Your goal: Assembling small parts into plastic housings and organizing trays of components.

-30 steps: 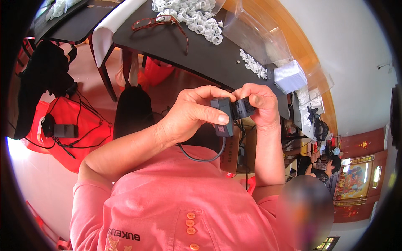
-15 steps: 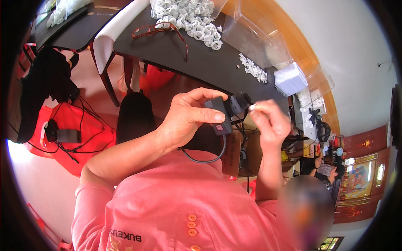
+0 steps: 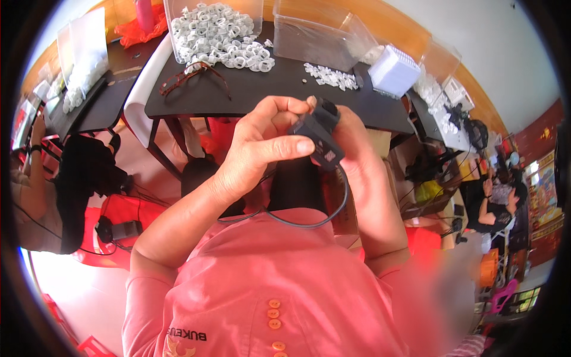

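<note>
My left hand (image 3: 262,140) is closed on a small black box-shaped device (image 3: 321,140), its thumb along the near face and its index finger curled over the top. A small printed label shows on the device's near face. From its lower end a dark cable (image 3: 324,223) loops down across the front of my pink shirt. Against the far right side of the device is my right hand (image 3: 357,143). Its fingers are mostly hidden behind the device, so their grip cannot be made out. At the top sits a darker black part (image 3: 326,112), close to both hands' fingertips.
Ahead, a dark table (image 3: 262,92) bears brown-framed glasses (image 3: 196,77), many white plastic rings (image 3: 217,33), small white pieces (image 3: 330,77) and a white stacked block (image 3: 394,70). A clear bin (image 3: 309,41) lies behind. Red bags and cables are at left; other people sit left and right.
My right hand has come in from the right to the black device, which has risen slightly and tilted. The view has shifted, showing more of the table and the people on both sides.
</note>
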`<state>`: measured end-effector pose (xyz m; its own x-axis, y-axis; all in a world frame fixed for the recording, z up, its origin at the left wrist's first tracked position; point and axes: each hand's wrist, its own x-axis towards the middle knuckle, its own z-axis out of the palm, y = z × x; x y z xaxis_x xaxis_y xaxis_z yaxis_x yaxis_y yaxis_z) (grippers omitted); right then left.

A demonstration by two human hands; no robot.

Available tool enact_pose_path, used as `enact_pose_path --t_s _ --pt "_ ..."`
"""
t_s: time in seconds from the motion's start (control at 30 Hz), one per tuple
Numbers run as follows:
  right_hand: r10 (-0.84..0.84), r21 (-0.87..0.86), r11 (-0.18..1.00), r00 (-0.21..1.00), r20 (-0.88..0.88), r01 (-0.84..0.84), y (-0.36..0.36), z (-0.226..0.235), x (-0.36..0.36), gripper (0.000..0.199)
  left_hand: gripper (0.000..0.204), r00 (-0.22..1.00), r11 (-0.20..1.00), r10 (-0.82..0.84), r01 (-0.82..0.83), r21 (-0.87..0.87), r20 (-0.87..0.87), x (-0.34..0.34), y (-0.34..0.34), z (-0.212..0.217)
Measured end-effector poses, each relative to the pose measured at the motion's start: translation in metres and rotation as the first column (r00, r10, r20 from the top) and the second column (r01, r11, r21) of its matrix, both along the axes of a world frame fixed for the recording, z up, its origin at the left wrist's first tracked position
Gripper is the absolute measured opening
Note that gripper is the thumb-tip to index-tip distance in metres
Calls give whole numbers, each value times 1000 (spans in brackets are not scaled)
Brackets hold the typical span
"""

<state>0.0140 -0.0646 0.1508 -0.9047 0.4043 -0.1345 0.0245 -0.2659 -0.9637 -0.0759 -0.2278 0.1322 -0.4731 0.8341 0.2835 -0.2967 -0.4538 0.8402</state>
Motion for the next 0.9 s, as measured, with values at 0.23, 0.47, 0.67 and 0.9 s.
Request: enact_pose_path --t_s 0.23,0.47,0.67,0.9 --pt "-21 -482 876 998 -66 -14 20 -40 -11 18 67 971 973 141 -172 -154 -194 3 5 -1" --pt "-187 -496 868 930 -315 7 0 -39 -18 18 46 987 967 137 -153 -202 -89 -9 14 -34" --pt "-196 -434 901 863 -465 -30 -3 -44 -24 39 39 984 948 149 -171 -269 -100 9 22 -3" --pt "-17 601 726 883 -469 333 14 -66 -39 68 32 961 955 141 -195 -223 -236 16 29 11"
